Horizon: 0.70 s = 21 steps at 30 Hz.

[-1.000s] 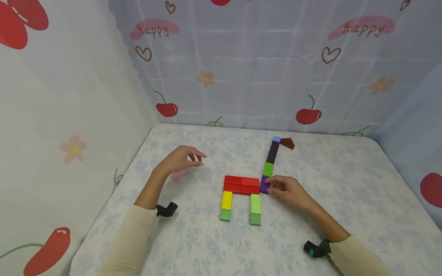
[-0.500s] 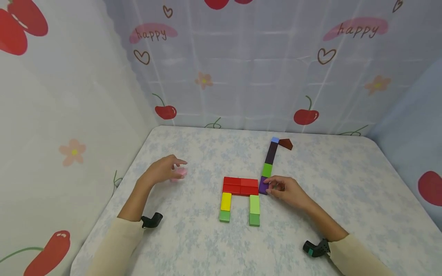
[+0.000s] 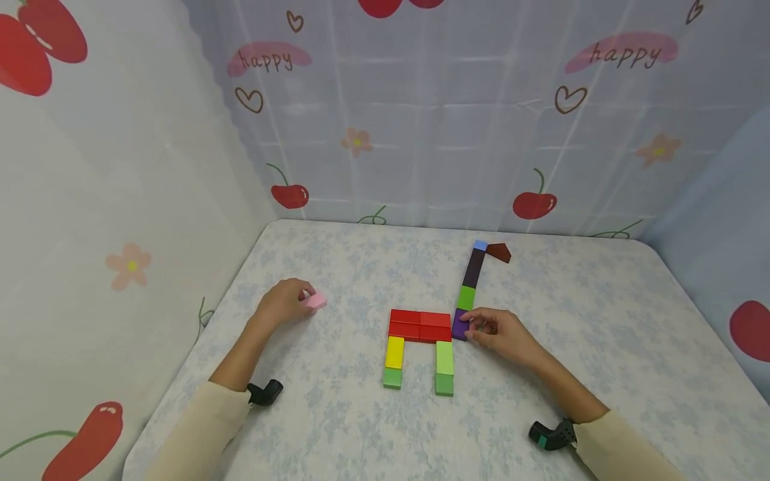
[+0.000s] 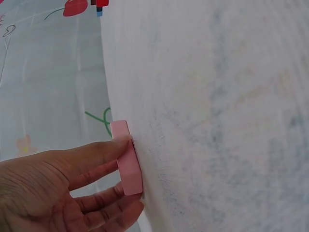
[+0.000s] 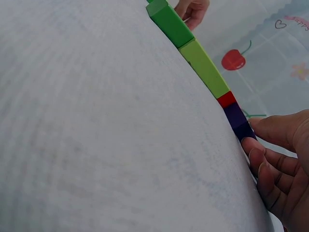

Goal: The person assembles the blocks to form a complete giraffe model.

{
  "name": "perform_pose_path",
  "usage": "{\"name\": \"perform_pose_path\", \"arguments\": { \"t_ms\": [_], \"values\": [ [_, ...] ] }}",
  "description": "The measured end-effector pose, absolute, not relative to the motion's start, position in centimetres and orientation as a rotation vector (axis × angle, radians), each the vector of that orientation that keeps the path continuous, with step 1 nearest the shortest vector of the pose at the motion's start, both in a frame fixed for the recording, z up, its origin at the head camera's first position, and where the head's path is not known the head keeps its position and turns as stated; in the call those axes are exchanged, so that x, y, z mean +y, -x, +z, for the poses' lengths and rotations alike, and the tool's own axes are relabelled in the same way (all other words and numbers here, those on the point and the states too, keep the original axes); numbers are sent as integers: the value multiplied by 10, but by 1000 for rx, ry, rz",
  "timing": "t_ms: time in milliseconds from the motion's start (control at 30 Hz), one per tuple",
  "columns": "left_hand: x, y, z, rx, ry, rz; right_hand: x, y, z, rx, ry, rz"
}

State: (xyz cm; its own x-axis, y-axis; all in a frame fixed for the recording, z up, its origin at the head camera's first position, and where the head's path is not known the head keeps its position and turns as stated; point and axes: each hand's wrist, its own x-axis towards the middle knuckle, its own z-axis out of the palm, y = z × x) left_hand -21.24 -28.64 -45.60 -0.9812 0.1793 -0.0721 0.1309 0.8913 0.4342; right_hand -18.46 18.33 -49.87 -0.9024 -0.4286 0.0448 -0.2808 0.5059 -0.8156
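At the left of the table, my left hand (image 3: 283, 302) pinches a pink block (image 3: 316, 301) between thumb and fingers; the left wrist view shows the thumb across one face of this long, angled piece. On the right side, the thumb and fingertips of my right hand (image 3: 505, 334) hold the end of a purple block (image 3: 458, 329). That purple block lies flat against the right end of several red blocks (image 3: 404, 319). Above it a bright green block (image 3: 466, 298), a dark block (image 3: 474, 268) and a light blue block (image 3: 480, 245) run up in a slanted line.
A brown block (image 3: 498, 252) points right from the top of the line. Below the red blocks stand two columns: a yellow block (image 3: 394, 353) over a green one, and a light green block (image 3: 444, 358) over another green one. A patterned cloth covers the table (image 3: 337, 427).
My left hand has moved left and down to the pink block and now pinches it, turning it slightly. My right hand has stayed at the purple block.
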Motion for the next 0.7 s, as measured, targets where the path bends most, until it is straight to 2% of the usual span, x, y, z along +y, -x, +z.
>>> {"name": "perform_pose_path", "arguments": {
  "t_ms": [467,700],
  "values": [
    [-245,214,-451,2932,-535,690,185,186,-499,2557,600,-1389],
    [-213,213,-451,2876,-572,668,184,184,-496,2530,608,-1422]
  ]
}}
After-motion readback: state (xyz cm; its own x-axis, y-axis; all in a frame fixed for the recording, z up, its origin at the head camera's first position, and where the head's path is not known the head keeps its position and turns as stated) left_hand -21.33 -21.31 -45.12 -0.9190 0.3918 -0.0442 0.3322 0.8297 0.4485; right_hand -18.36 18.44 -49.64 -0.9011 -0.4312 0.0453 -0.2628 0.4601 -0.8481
